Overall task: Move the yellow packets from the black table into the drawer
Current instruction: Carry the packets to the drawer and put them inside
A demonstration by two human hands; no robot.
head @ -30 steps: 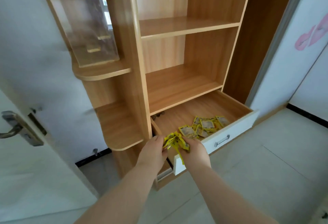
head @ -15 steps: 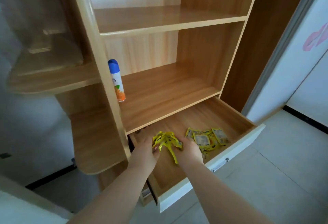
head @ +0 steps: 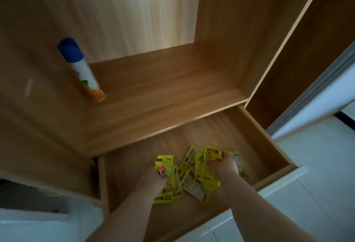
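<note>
Cylindrical spray can (head: 80, 69), blue cap, standing on smooth wood-grain shelf (head: 153, 97). Below it, left hand (head: 153, 178) reaching into the open wooden drawer (head: 265, 142), fingers hiding under one glossy packet, so grip unreadable. Flat, crinkly yellow packets (head: 196, 176) lying heaped on the drawer bottom. Right hand (head: 222, 167) curling fingers, clutching several. Pale tiled floor (head: 317, 165) showing right

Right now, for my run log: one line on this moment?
left hand: holding packets | right hand: holding packets | drawer: open, packets inside
</note>
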